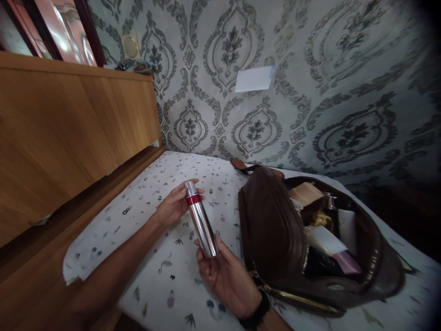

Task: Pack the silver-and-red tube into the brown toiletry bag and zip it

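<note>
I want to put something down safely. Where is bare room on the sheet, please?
The patterned sheet is bare between the left hand and the wall, and between the silver bottle and the brown bag. Inside the bag, it is crowded with packages.

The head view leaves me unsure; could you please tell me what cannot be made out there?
In the head view:
- Left hand: partly hidden behind the silver bottle.
- Brown bag: floor hidden by packed items.
- Right forearm: cut off by the bottom edge.
- Clutter atop the wooden furniture: too small.
</note>
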Action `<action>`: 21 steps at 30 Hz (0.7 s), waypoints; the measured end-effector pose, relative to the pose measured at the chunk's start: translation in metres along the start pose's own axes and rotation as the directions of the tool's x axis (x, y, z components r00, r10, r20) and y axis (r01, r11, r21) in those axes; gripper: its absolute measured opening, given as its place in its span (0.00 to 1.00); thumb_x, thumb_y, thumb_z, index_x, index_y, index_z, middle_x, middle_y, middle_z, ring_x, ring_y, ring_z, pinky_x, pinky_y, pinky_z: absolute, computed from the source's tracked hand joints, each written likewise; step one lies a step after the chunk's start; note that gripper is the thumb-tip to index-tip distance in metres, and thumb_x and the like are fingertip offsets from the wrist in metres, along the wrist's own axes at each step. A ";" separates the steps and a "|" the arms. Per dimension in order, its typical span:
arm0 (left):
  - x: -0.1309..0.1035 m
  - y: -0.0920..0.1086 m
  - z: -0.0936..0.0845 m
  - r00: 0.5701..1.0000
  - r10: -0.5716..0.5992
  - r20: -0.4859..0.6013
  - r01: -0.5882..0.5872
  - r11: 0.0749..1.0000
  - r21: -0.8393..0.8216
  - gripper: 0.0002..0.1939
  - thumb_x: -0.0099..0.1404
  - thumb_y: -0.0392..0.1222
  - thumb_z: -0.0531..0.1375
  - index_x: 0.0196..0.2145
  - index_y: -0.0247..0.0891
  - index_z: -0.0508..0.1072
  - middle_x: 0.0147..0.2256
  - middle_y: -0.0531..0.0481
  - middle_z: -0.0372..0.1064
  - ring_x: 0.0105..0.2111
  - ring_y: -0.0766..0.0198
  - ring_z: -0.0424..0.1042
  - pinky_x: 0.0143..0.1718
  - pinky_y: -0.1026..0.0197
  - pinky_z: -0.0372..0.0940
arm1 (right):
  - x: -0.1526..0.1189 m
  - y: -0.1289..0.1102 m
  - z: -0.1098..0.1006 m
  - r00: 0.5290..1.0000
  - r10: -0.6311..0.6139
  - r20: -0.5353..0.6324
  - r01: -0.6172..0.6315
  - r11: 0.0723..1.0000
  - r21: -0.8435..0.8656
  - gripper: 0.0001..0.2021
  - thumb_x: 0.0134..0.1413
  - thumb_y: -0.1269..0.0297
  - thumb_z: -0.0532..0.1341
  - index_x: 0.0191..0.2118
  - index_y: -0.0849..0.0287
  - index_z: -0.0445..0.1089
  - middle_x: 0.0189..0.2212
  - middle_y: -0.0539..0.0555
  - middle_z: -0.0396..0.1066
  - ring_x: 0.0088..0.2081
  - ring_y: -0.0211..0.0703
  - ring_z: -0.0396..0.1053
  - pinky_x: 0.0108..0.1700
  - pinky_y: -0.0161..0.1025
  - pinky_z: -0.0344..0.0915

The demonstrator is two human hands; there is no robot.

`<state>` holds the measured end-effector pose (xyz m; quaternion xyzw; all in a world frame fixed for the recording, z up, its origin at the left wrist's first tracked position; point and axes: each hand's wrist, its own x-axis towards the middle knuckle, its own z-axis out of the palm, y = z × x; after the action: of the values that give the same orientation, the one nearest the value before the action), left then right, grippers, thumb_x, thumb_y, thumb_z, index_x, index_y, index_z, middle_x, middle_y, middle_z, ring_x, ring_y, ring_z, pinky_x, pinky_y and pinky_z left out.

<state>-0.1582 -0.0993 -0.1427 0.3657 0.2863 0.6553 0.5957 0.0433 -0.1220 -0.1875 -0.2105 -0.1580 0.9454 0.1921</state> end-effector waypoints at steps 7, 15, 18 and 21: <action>-0.008 -0.002 0.009 0.996 -0.052 -0.066 0.059 0.993 0.107 0.28 0.56 0.44 0.71 0.53 0.38 0.72 0.42 0.44 0.77 0.41 0.53 0.78 0.40 0.58 0.72 | 0.001 0.008 0.002 0.985 -0.169 -0.030 0.168 0.986 -0.007 0.28 0.34 0.48 0.78 0.35 0.58 0.67 0.24 0.48 0.76 0.19 0.30 0.67 0.21 0.26 0.55; -0.010 -0.009 0.001 0.982 -0.130 -0.137 0.159 0.960 0.228 0.34 0.50 0.54 0.73 0.52 0.42 0.73 0.44 0.43 0.76 0.42 0.48 0.77 0.39 0.56 0.74 | 0.013 0.002 -0.013 0.989 -0.097 0.114 0.105 0.992 -0.064 0.36 0.29 0.42 0.77 0.39 0.54 0.60 0.25 0.45 0.74 0.20 0.33 0.69 0.22 0.29 0.55; -0.015 -0.016 0.003 0.983 -0.170 -0.073 0.183 0.941 0.283 0.36 0.50 0.52 0.74 0.55 0.42 0.71 0.42 0.43 0.76 0.42 0.48 0.77 0.41 0.55 0.74 | 0.017 0.001 -0.016 0.983 -0.099 0.153 0.112 0.990 -0.082 0.40 0.26 0.38 0.76 0.42 0.54 0.60 0.26 0.45 0.74 0.21 0.33 0.69 0.24 0.29 0.58; -0.020 -0.021 0.009 0.976 -0.216 -0.027 0.213 0.920 0.328 0.40 0.50 0.54 0.73 0.58 0.44 0.66 0.39 0.44 0.76 0.41 0.48 0.77 0.42 0.51 0.73 | 0.023 0.004 -0.020 0.973 -0.138 0.187 0.155 0.985 -0.080 0.41 0.27 0.37 0.75 0.45 0.54 0.60 0.26 0.45 0.74 0.21 0.34 0.69 0.26 0.31 0.61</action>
<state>-0.1385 -0.1167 -0.1572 0.4297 0.4270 0.5273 0.5959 0.0318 -0.1113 -0.2145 -0.1205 -0.2343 0.9353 0.2363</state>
